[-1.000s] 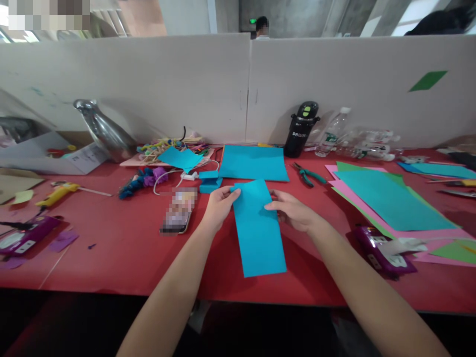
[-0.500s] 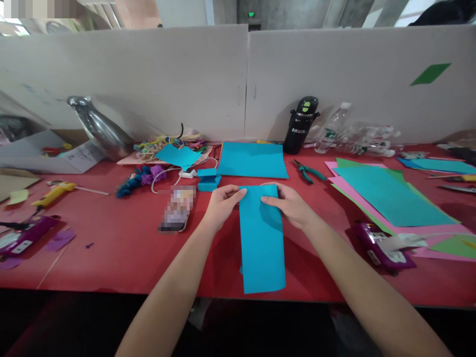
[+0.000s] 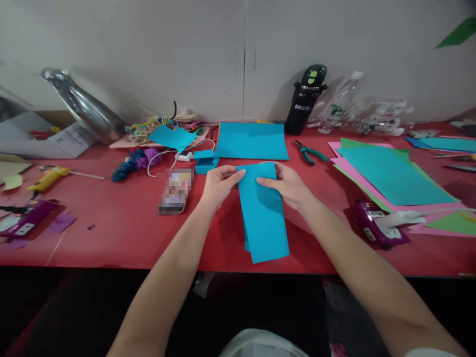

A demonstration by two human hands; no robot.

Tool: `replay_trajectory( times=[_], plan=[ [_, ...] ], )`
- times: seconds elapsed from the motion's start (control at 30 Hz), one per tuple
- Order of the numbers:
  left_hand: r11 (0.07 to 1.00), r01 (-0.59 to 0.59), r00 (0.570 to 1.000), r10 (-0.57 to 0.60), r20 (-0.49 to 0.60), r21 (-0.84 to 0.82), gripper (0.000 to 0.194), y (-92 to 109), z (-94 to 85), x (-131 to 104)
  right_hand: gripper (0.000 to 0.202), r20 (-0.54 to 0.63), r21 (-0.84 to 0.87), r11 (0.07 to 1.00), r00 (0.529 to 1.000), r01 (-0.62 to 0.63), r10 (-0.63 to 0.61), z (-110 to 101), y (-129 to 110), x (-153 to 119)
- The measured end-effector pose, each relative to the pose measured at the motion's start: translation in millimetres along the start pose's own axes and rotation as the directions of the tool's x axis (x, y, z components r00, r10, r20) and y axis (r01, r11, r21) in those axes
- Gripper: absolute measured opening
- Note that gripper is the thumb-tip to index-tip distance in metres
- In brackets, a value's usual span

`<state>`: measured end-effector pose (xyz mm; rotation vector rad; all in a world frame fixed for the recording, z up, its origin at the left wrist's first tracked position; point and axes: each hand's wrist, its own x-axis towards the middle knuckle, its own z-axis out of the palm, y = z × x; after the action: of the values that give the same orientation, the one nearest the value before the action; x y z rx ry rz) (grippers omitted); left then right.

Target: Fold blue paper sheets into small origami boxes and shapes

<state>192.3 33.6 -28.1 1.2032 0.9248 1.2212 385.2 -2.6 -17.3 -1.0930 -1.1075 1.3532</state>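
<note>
A folded strip of blue paper [image 3: 264, 218] hangs between my hands over the front of the red table. My left hand [image 3: 222, 186] pinches its upper left corner, thumb in front. On the right edge, near the top, my right hand [image 3: 288, 184] grips the same paper with its thumb lying across the face. A second layer shows behind the strip at its lower left. Just beyond my left hand stands a small folded blue paper piece [image 3: 206, 161]. Flat blue sheets [image 3: 251, 140] lie behind the strip. To the left is a phone [image 3: 176, 192], its screen blurred.
Pliers [image 3: 310, 152] lie right of the sheets, near a black bottle [image 3: 305, 99]. Coloured paper [image 3: 394, 173] and a purple power strip [image 3: 377, 225] are at right. A yellow glue gun [image 3: 48, 179], another power strip [image 3: 31, 218] and a metal flask [image 3: 84, 106] are at left.
The view has tilted downward, so everything sits higher in the picture. The strip's lower end has swung slightly right, showing more of the layer behind. Both hands keep their hold.
</note>
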Motion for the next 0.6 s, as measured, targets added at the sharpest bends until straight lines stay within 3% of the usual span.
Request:
replay_trajectory(
  times=[0.6],
  plan=[
    [0.999,0.0,1.0,0.001,0.028,-0.048,0.037,-0.1,3.1,1.3,0.047,0.017,0.018,0.998,0.998,0.055,-0.055,-3.1,2.2,0.5]
  ],
)
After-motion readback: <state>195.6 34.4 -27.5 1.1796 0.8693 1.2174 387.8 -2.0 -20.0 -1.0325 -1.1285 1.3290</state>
